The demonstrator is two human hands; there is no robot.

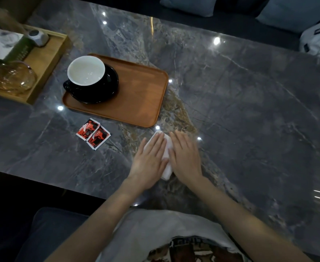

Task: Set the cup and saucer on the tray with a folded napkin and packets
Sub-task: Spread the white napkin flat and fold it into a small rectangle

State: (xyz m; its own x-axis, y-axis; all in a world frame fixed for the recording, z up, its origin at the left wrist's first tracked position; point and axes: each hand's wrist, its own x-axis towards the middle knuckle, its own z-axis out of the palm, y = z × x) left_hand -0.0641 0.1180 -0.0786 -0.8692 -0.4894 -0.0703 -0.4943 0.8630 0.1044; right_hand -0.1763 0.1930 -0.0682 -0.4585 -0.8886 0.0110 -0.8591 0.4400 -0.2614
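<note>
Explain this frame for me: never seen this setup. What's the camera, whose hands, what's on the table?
There is no robot. A person wears a wide-angle camera on the head, looking down at their own hands. The left hand and right hand press flat on a white napkin on the marble table; nothing is gripped. A cup on a black saucer already sits on the brown tray. Two red packets lie on the table beside the tray.

Head-worn view down over table (231,91)
</note>
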